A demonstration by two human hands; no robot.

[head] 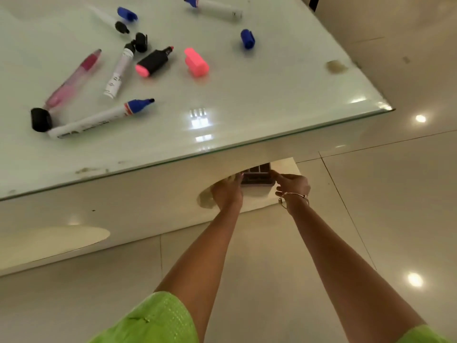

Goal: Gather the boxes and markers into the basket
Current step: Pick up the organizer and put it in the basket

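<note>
The glass-topped table (247, 100) is seen to carry every marker in view, so the gathering is judged barely begun: nothing is collected yet, and no boxes are visible. Under the table's near edge, on a lower white shelf (257, 199), a dark compartmented basket (257, 178) is gripped at its left side by the left hand (228, 191) and at its right side by the right hand (293, 184). On the glass, a blue-tipped white marker (99, 120) and a black-and-pink highlighter (154, 61) are found uncapped, with a pink cap (196, 61) and a blue cap (247, 38) lying apart from them
</note>
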